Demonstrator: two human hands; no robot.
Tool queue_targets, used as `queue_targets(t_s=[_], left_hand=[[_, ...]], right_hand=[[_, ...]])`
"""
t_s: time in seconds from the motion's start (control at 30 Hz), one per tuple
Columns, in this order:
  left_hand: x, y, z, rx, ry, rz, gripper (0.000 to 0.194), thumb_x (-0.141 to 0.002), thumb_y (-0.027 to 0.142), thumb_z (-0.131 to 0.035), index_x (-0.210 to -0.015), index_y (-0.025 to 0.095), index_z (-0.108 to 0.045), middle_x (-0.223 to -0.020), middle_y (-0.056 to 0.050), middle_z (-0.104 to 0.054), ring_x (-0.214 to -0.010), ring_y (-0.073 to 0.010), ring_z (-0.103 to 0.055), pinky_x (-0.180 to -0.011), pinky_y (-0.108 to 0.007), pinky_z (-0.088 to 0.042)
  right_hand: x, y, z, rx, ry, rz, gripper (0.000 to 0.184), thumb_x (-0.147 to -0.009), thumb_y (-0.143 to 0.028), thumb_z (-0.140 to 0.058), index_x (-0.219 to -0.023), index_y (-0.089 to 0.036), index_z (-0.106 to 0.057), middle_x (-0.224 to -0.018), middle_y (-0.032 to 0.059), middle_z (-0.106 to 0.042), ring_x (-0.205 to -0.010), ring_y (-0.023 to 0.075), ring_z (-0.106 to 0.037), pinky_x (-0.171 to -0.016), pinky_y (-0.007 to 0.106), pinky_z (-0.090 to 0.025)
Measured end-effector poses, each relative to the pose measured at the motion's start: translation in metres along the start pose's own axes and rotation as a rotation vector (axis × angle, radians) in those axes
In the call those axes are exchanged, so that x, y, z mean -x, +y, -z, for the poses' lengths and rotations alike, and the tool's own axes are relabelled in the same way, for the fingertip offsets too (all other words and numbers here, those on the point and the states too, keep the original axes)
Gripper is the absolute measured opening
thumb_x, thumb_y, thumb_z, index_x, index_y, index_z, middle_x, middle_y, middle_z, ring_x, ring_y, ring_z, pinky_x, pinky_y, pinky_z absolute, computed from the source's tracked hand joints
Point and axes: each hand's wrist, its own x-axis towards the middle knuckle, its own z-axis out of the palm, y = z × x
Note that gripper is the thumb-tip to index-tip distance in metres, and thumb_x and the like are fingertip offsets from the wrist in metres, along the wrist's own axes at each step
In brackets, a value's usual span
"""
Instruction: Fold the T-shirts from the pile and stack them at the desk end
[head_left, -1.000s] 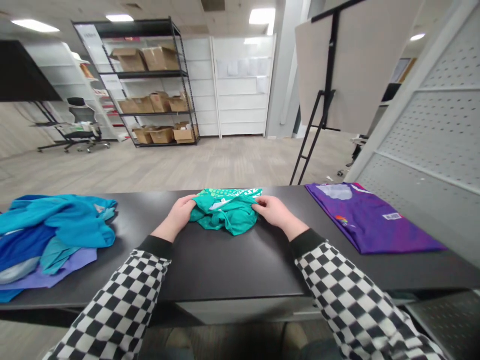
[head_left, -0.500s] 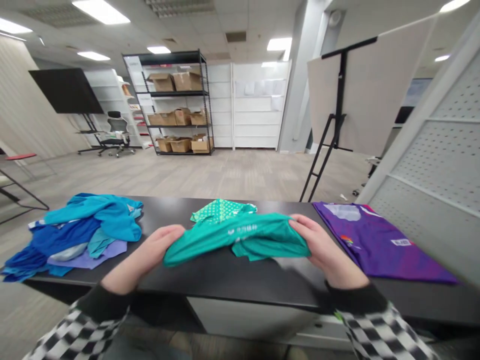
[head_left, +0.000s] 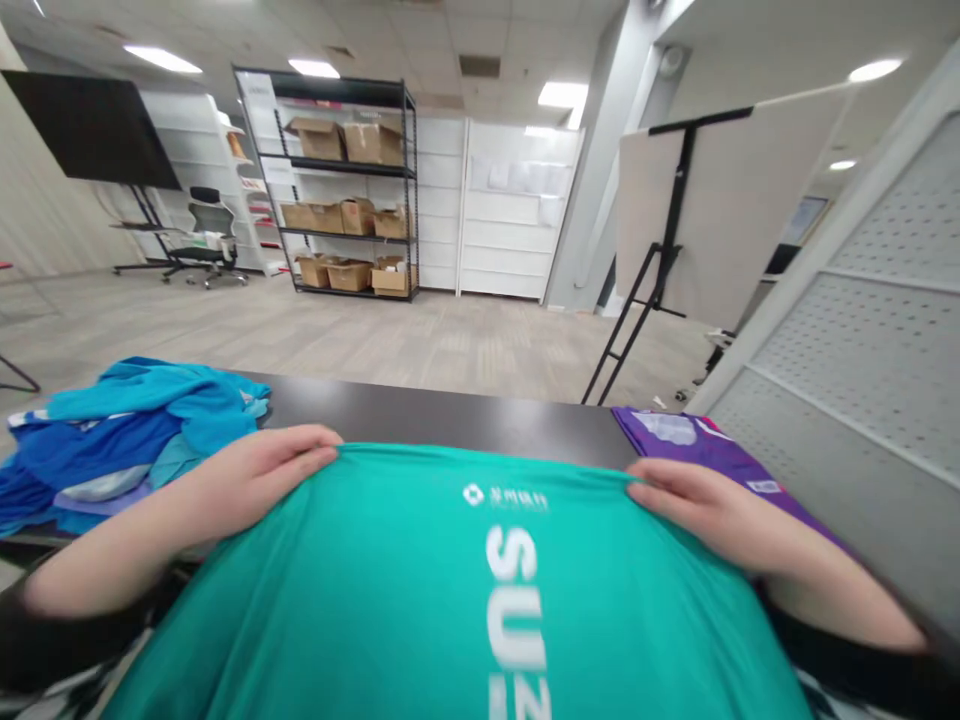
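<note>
A teal jersey [head_left: 420, 590] is stretching lengthwise from the hands toward the camera, its white lettering running downward. The left hand [head_left: 255, 480] and right hand [head_left: 705, 510] are gripping its far edge, fingers closed over it. Heaped blue garments [head_left: 127, 430] are lying beyond the left hand, a purple jersey [head_left: 697, 435] beyond the right, on a black table [head_left: 450, 415].

So the left hand [head_left: 247, 490] and right hand [head_left: 712, 505] are both pinching palm-down, sitting well apart at about the same height, fingers [head_left: 300, 445] curling over.
</note>
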Motion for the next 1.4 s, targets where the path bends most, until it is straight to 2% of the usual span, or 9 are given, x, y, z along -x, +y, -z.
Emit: queue_targets(t_s=[0.13, 0.3, 0.6, 0.77, 0.93, 1.03, 1.17, 1.27, 1.4], left_hand=[[-0.072, -0.037, -0.041, -0.281, -0.078, -0.009, 0.05, -0.106, 0.062, -0.046, -0.109, 0.027, -0.082, -0.115, -0.008, -0.087, -0.106, -0.0325, -0.08, -0.096, -0.039, -0.058], [-0.136, -0.096, -0.096, -0.425, 0.002, 0.005, 0.053, -0.108, 0.066, -0.046, -0.095, 0.026, -0.078, -0.098, -0.012, -0.084, -0.096, -0.0323, -0.077, -0.087, -0.037, -0.051], [-0.214, -0.132, -0.079, -0.39, -0.049, -0.12, 0.049, -0.095, 0.069, -0.067, -0.071, 0.026, -0.067, -0.08, -0.009, -0.074, -0.077, -0.0267, -0.059, -0.074, -0.037, -0.034], [-0.234, -0.145, -0.082, -0.347, -0.09, -0.155, 0.052, -0.093, 0.07, -0.073, -0.07, 0.025, -0.061, -0.072, -0.004, -0.066, -0.069, -0.0215, -0.051, -0.07, -0.036, -0.03], [-0.239, -0.144, -0.076, -0.416, -0.141, -0.132, 0.05, -0.095, 0.071, -0.07, -0.08, 0.023, -0.069, -0.078, -0.005, -0.069, -0.074, -0.0227, -0.057, -0.071, -0.034, -0.035], [-0.23, -0.114, -0.074, -0.541, -0.108, -0.113, 0.051, -0.098, 0.068, -0.067, -0.109, 0.02, -0.08, -0.106, -0.013, -0.08, -0.097, -0.032, -0.07, -0.085, -0.037, -0.047], [-0.203, -0.054, -0.089, -0.551, -0.101, -0.183, 0.061, -0.108, 0.062, -0.056, -0.145, 0.016, -0.074, -0.14, -0.019, -0.077, -0.132, -0.0414, -0.07, -0.114, -0.048, -0.05], [-0.184, -0.031, -0.116, -0.432, -0.178, -0.258, 0.069, -0.113, 0.062, -0.046, -0.162, 0.017, -0.065, -0.161, -0.019, -0.069, -0.151, -0.0407, -0.062, -0.128, -0.05, -0.042], [-0.175, -0.046, -0.148, -0.339, -0.266, -0.172, 0.093, -0.105, 0.079, -0.056, -0.176, 0.02, -0.052, -0.185, -0.019, -0.042, -0.174, -0.0471, -0.033, -0.141, -0.06, -0.02]], right_hand=[[-0.109, 0.029, -0.033, 0.327, 0.225, -0.089, 0.035, -0.113, -0.047, -0.055, -0.107, -0.023, -0.078, -0.117, 0.0138, -0.085, -0.113, 0.0325, -0.079, -0.097, 0.037, -0.056], [-0.191, 0.069, -0.08, 0.585, 0.175, -0.189, 0.033, -0.119, -0.041, -0.049, -0.126, -0.021, -0.074, -0.116, 0.0181, -0.085, -0.106, 0.033, -0.081, -0.084, 0.036, -0.051], [-0.25, 0.111, -0.053, 0.689, 0.191, 0.006, 0.046, -0.117, -0.061, -0.052, -0.114, -0.023, -0.078, -0.101, 0.0129, -0.084, -0.095, 0.0312, -0.077, -0.086, 0.038, -0.047], [-0.268, 0.121, -0.048, 0.709, 0.158, 0.113, 0.053, -0.115, -0.067, -0.049, -0.108, -0.023, -0.077, -0.093, 0.0112, -0.082, -0.089, 0.0301, -0.074, -0.091, 0.041, -0.047], [-0.282, 0.121, -0.044, 0.725, 0.1, 0.163, 0.06, -0.115, -0.068, -0.047, -0.13, -0.018, -0.075, -0.108, 0.0148, -0.085, -0.098, 0.0324, -0.077, -0.101, 0.046, -0.047], [-0.278, 0.115, -0.031, 0.658, 0.104, 0.022, 0.069, -0.113, -0.068, -0.052, -0.155, -0.015, -0.066, -0.112, 0.0152, -0.086, -0.099, 0.0336, -0.078, -0.096, 0.046, -0.051], [-0.246, 0.082, -0.017, 0.711, 0.155, 0.029, 0.067, -0.11, -0.066, -0.057, -0.151, -0.016, -0.072, -0.134, 0.021, -0.081, -0.117, 0.0408, -0.076, -0.101, 0.051, -0.056], [-0.214, 0.051, -0.039, 0.658, 0.201, 0.131, 0.071, -0.113, -0.071, -0.05, -0.16, -0.02, -0.067, -0.152, 0.0212, -0.074, -0.136, 0.0449, -0.07, -0.114, 0.058, -0.054], [-0.194, 0.036, -0.094, 0.535, 0.067, 0.096, 0.089, -0.11, -0.082, -0.047, -0.179, -0.026, -0.047, -0.183, 0.0164, -0.045, -0.166, 0.0468, -0.045, -0.134, 0.066, -0.04]])
